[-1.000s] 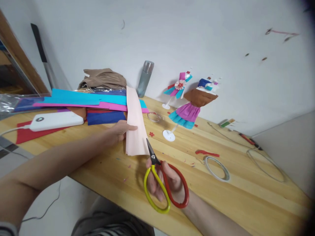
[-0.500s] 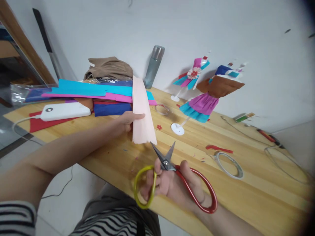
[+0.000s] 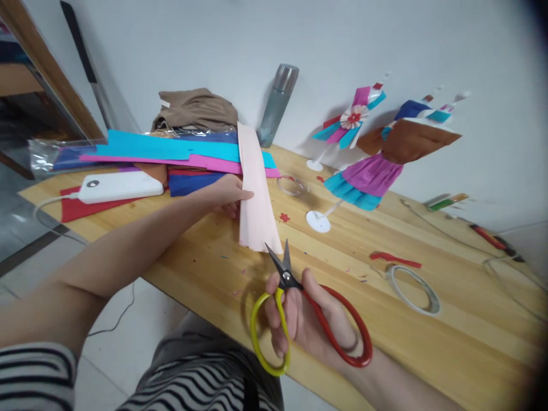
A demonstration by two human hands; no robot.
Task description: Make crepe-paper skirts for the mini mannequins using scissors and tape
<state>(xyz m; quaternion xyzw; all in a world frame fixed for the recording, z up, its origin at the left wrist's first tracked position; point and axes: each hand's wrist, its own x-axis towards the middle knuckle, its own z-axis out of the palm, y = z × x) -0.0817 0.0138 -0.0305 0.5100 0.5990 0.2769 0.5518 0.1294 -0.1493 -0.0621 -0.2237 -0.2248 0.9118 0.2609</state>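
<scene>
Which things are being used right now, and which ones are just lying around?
In use: pink paper strip, held by left hand; scissors, in right hand.

Lying about: power bank, flask, paper dolls, tape roll, coloured paper stack.

Reaches the left arm far forward, pinches with the left hand (image 3: pixel 225 197), thumb on top; keeps the right hand (image 3: pixel 302 319) close in, fingers curled.
</scene>
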